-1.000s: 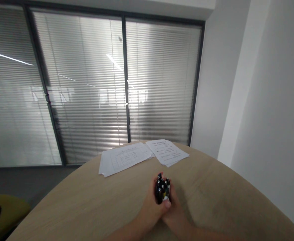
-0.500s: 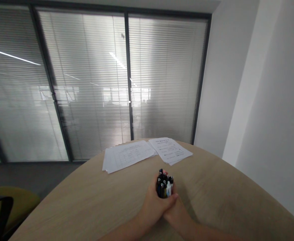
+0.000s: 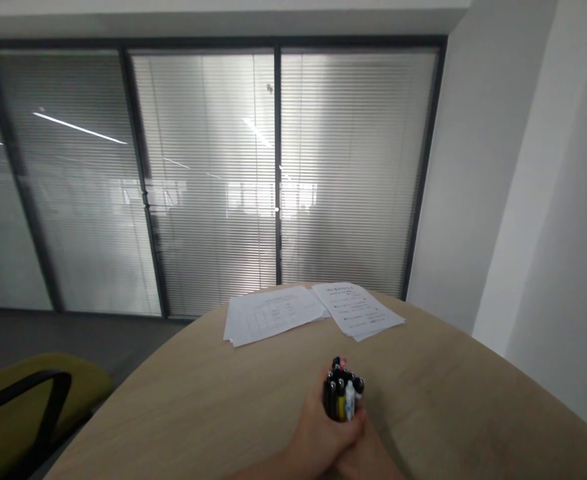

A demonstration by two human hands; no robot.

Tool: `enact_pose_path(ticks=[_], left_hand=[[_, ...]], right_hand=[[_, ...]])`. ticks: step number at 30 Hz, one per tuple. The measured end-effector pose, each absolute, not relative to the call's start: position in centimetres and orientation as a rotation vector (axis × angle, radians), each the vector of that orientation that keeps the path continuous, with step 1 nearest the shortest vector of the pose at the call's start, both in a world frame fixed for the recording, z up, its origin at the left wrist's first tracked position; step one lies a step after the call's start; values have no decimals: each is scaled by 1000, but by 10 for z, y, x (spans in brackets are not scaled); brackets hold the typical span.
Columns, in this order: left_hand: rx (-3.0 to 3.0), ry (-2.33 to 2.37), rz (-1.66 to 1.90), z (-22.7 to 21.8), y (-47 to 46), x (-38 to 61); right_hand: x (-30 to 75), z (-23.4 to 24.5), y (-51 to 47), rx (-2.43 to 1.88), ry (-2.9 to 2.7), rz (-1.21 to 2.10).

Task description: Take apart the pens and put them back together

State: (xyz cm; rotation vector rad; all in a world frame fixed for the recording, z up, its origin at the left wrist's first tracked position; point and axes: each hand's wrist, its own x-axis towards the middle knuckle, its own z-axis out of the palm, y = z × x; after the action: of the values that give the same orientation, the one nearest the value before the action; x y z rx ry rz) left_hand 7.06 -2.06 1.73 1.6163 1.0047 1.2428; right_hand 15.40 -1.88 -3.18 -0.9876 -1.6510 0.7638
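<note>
A bundle of pens [image 3: 342, 393], mostly black with a yellow one and a white one in front, stands roughly upright between my two hands over the near part of the table. My left hand [image 3: 318, 423] wraps round its left side, with the thumb across the front. On the right side, my right hand [image 3: 366, 443] is closed round the bundle too, its lower part overlapped by the left hand. Pen clips and ends point up. The lower ends are hidden by my hands, and I cannot tell if a cup holds them.
Two groups of printed sheets, one on the left [image 3: 273, 315] and one on the right [image 3: 358, 310], lie at the far edge of the round wooden table [image 3: 213, 400]. A yellow-green chair [image 3: 68, 373] with black armrests stands at left. Behind is a glass partition with blinds [image 3: 343, 167].
The view has swung left and slightly up, so the papers, chair and partition sit further right. My hands, still round the pens, appear lower and a bit nearer to me.
</note>
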Motion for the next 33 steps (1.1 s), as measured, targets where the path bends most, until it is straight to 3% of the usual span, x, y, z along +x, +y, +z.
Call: enact_pose_path(ticks=[13, 22, 33], left_hand=[[2155, 1560, 784, 88, 47, -21], [2570, 1785, 161, 59, 61, -93], [2636, 1912, 135, 36, 92, -98]], right_hand=[[157, -49, -12, -998, -1499, 934], [157, -48, -15, -968, -1620, 906], [160, -45, -17, -993, -1706, 889]])
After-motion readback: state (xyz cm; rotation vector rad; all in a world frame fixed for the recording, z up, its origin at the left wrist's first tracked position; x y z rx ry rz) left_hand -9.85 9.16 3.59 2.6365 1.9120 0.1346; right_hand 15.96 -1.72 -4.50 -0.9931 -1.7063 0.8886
